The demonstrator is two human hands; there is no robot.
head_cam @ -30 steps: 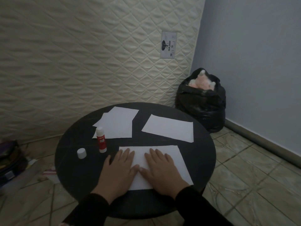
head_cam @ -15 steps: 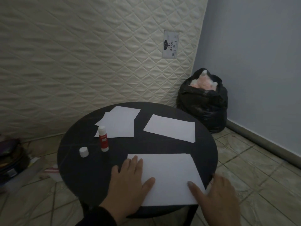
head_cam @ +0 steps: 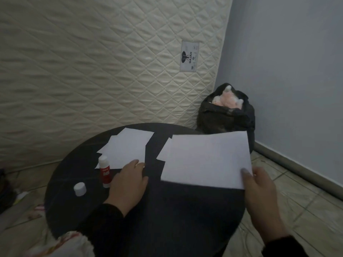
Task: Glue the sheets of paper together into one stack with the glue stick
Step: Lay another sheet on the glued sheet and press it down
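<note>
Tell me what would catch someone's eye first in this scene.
The big white sheet lifted over the round black table, pinched at its near right corner by the right hand. Next, the red glue stick standing uncapped at the table's left, its white cap beside it, with the left hand close by.

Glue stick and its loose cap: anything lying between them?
Nothing. In the head view, only bare dark table shows between the upright glue stick and the white cap lying nearer the person, to its left.

Dim, soft light; slight blur, wide-angle edge distortion.
</note>
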